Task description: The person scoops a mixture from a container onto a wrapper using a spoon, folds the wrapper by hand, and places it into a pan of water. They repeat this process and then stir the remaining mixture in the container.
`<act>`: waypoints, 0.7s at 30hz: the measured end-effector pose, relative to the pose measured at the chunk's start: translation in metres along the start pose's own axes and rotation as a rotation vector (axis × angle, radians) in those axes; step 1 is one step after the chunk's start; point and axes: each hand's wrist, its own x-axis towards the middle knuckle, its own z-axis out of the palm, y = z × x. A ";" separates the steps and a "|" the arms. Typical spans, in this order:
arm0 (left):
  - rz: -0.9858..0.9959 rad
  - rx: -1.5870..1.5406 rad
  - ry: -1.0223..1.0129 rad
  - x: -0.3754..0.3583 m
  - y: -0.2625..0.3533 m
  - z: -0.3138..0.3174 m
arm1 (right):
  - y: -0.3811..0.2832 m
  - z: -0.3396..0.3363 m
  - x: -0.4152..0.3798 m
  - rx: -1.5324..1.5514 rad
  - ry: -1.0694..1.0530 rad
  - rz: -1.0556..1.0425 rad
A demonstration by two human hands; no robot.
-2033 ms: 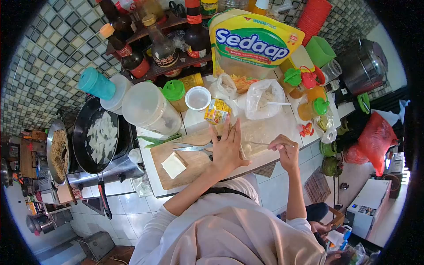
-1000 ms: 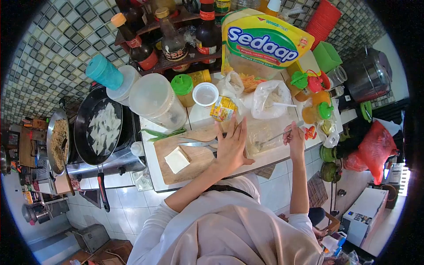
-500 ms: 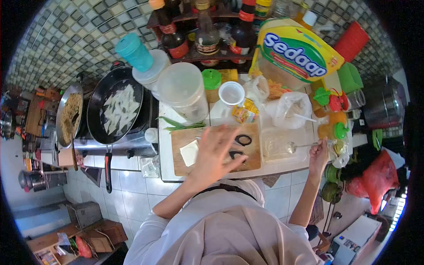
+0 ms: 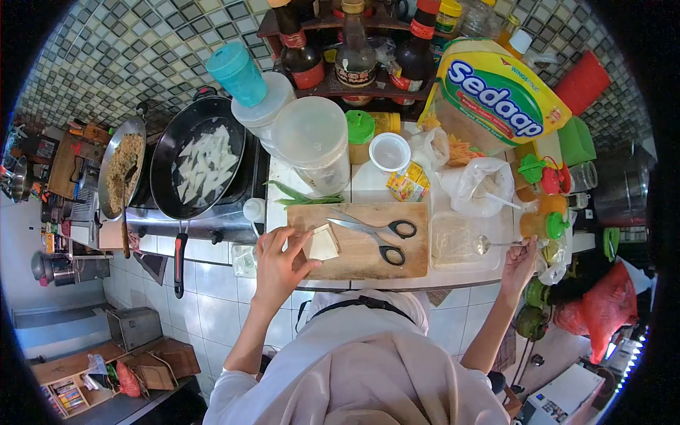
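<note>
On the wooden cutting board [image 4: 354, 265] lies a small stack of pale square wrappers [image 4: 324, 244]. My left hand [image 4: 278, 263] is at the stack's left edge, with thumb and fingers apart; whether the fingertips touch the wrappers is hard to tell. Beside the stack rest open scissors [image 4: 375, 230] with black handles, blades pointing left. In my right hand [image 4: 520, 265] is the handle of a metal spoon [image 4: 484, 245]. The spoon's bowl is over a clear plastic container [image 4: 464, 263] right of the board.
Left, on the stove, a black frying pan [image 4: 170, 180] holds white folded pieces, beside a pan of brown filling [image 4: 124, 166]. Behind the board stand a clear tub [image 4: 312, 142], a white cup [image 4: 389, 152], green chillies [image 4: 304, 195], a plastic bag [image 4: 482, 188] and a yellow oil pouch [image 4: 496, 92].
My left hand has moved left from above the scissors to the wrapper stack, uncovering the scissors. My right hand still holds the spoon. The view has shifted slightly.
</note>
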 end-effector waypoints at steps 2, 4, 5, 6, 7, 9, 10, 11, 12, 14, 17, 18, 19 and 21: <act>0.012 -0.030 0.000 0.002 0.001 -0.002 | -0.001 0.000 -0.001 0.006 0.005 0.024; -0.019 -0.037 0.006 0.003 0.002 -0.002 | -0.004 0.002 -0.003 0.010 -0.011 0.019; -0.061 -0.093 0.003 0.004 0.003 -0.001 | -0.005 0.002 -0.003 0.015 -0.009 0.002; -0.051 -0.101 0.001 0.004 0.003 0.000 | -0.006 0.003 -0.003 0.020 -0.009 -0.012; -0.055 -0.100 0.002 0.004 0.003 -0.001 | -0.008 0.003 -0.003 0.035 -0.004 -0.011; -0.058 -0.093 -0.006 0.008 0.008 -0.004 | -0.011 0.004 -0.003 0.039 -0.005 -0.022; -0.053 -0.096 -0.005 0.008 0.009 -0.002 | -0.013 0.005 -0.004 0.040 -0.010 -0.022; -0.059 -0.097 -0.017 0.007 0.010 0.000 | -0.015 0.005 -0.005 0.041 -0.008 -0.027; -0.066 -0.096 -0.026 0.008 0.011 0.001 | -0.016 0.005 -0.006 0.046 -0.030 -0.034; -0.072 -0.165 0.025 0.010 0.017 -0.004 | -0.019 0.010 -0.010 0.057 -0.060 -0.043; -0.200 -0.678 0.085 0.014 0.027 -0.001 | -0.023 0.030 -0.025 0.067 -0.043 -0.083; -0.306 -1.130 0.087 0.016 0.033 0.004 | -0.024 0.041 -0.033 0.083 -0.074 -0.097; -0.118 -1.212 0.223 0.022 0.041 0.014 | -0.024 0.053 -0.042 0.100 -0.104 -0.111; -0.262 -1.352 0.179 0.036 0.066 0.011 | -0.022 0.088 -0.070 0.093 -0.143 -0.162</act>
